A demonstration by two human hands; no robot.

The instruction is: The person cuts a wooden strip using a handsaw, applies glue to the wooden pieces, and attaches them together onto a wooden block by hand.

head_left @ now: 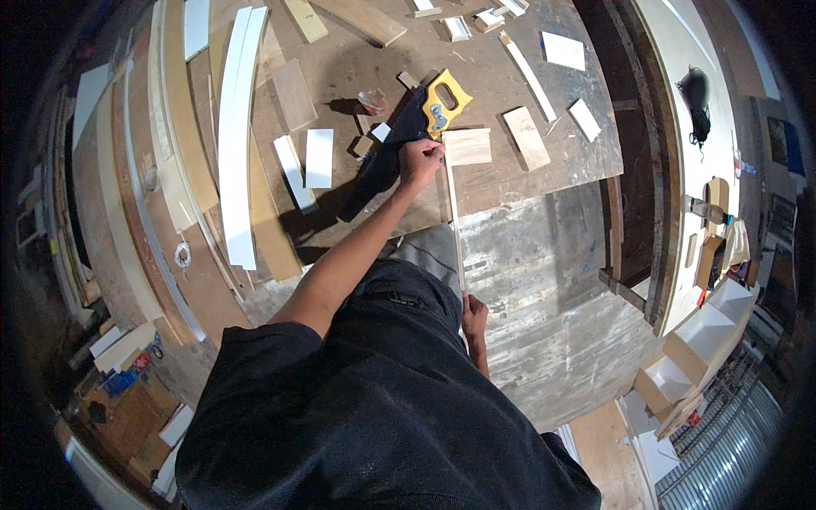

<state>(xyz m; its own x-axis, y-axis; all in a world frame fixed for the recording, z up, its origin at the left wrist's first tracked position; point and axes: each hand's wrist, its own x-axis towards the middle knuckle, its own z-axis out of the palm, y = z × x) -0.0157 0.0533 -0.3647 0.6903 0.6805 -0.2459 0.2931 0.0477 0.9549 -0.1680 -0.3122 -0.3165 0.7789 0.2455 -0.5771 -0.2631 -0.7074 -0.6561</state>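
A thin pale wooden strip (453,204) runs from the workbench edge back toward my body. My left hand (421,163) is closed on its far end, fingers pinched together over the bench. Lower down, beside my hip, my right hand (474,316) is wrapped round the near end. Just beyond my left hand lies a handsaw with a yellow handle (460,92); its dark blade (374,180) slants toward the near left, partly under my left forearm. A small wooden board (469,147) lies right of the strip's far end, close to my left fingers.
Around the saw on the workbench (565,161) are a clear reddish cup (371,102), a white rectangular piece (320,158) and another wooden board (526,138). Long white boards (238,144) lie at left. Open white boxes (671,378) stand at lower right.
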